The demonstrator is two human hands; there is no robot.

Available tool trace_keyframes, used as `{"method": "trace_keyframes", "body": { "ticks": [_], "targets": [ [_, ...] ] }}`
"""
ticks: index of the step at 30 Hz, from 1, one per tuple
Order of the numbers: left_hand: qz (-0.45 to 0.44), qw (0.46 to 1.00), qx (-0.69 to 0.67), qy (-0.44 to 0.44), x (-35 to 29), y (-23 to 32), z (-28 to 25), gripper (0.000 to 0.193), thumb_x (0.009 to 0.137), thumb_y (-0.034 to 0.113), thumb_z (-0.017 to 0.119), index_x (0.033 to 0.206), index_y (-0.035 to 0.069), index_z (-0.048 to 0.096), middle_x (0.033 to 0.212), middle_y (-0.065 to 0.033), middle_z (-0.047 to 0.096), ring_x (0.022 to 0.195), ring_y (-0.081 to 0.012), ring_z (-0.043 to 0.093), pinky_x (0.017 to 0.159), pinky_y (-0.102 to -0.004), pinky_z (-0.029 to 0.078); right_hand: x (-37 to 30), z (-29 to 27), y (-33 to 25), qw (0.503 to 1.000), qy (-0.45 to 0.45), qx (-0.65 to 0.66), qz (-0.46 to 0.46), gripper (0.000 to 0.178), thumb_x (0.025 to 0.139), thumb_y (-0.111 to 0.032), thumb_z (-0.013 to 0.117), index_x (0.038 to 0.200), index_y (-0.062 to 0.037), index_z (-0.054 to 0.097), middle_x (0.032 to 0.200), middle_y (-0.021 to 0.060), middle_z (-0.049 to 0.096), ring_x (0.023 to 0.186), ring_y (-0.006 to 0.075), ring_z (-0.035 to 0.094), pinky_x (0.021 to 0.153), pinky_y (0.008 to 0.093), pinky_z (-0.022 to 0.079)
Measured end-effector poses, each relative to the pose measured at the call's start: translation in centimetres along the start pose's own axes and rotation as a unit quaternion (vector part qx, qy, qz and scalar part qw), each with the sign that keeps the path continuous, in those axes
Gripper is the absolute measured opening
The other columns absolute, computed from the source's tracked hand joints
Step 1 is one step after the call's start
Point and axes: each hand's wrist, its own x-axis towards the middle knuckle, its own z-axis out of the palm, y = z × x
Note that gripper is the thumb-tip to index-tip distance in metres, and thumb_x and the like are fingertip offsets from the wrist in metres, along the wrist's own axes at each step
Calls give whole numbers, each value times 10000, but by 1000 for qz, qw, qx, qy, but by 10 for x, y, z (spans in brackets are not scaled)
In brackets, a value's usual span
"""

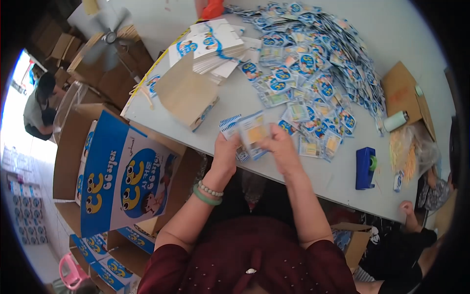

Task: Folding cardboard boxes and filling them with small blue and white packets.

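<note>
Close over the table's near edge, both my hands are closed on small flat clear packets. My left hand (226,153), with beaded and green bangles at its wrist, grips a few blue-edged packets (229,125) fanned out. Pinched between thumb and fingers of my right hand (283,151) is a clear packet (254,132) with a yellowish content, overlapping those in the left. Just beyond, a big heap of similar blue-and-white packets (318,83) covers the far right of the table. A small open carton (187,95) lies left of my hands, its inside hidden.
A stack of flat white boxes (220,51) stands behind the carton. A blue tape dispenser (363,171), a thread spool (395,121) and rubber bands (402,149) lie at right. A large blue-and-white display box (122,171) sits left. People (409,247) are nearby; a fan (110,37) stands beyond.
</note>
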Motion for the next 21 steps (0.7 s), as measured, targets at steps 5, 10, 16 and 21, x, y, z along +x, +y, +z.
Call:
{"method": "trace_keyframes", "body": {
  "ticks": [5,10,16,21],
  "targets": [
    [-70,990,-123,-27,-19,8,34,245,898,100,579,1131,31,556,1054,-68,632,938,-186,618,830,-307,501,-8,14,35,992,119,50,11,283,800,-95,641,1070,-17,613,952,25,637,841,102,574,774,257,446],
    [-63,997,-39,-31,-5,-11,7,284,869,72,617,1137,12,548,1048,-69,629,904,-173,624,799,-304,514,-19,26,27,953,161,-224,-124,293,803,-137,656,1080,-48,618,937,98,612,874,234,571,759,295,452],
    [-104,990,-90,-16,7,-8,-4,336,870,81,603,1189,15,525,1080,-89,624,929,-221,637,829,-367,539,-16,-66,5,791,283,-536,-83,377,798,-212,669,1132,-54,594,1149,147,553,1076,281,527,879,382,429],
    [-95,990,-98,-21,5,-13,-3,340,880,94,594,1201,15,514,1083,-89,619,935,-227,637,819,-387,548,-22,-45,24,701,312,-641,18,530,832,-290,620,1294,-88,459,1341,245,384,1229,410,351,1008,537,282]
  ]
}}
